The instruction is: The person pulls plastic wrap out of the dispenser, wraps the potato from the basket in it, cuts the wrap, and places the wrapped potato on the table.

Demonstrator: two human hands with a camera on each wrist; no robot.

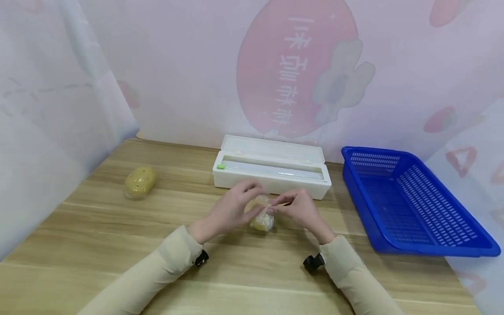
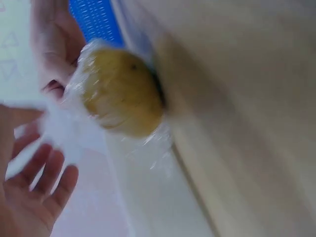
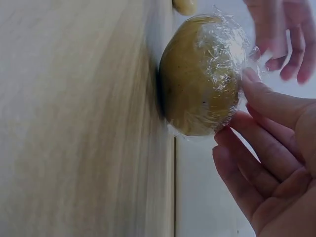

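Observation:
On the table sits a potato (image 3: pixel 190 84) covered in clear plastic wrap (image 3: pixel 224 52), its film gathered at the top. My right hand (image 1: pixel 301 212) pinches the gathered film between thumb and fingers. On the other side of the potato, my left hand (image 1: pixel 232 205) has its fingers spread and relaxed, with a small gap to the potato in the left wrist view; that hand is blurred there. Behind both hands stands a white cling film box (image 1: pixel 271 183) with its lid raised and a roll inside.
A second wrapped potato (image 1: pixel 140 181) lies on the left of the wooden table (image 1: pixel 98 245). At the right stands a blue perforated plastic basket (image 1: pixel 364 205). A printed cloth (image 1: pixel 177 65) hangs behind the table.

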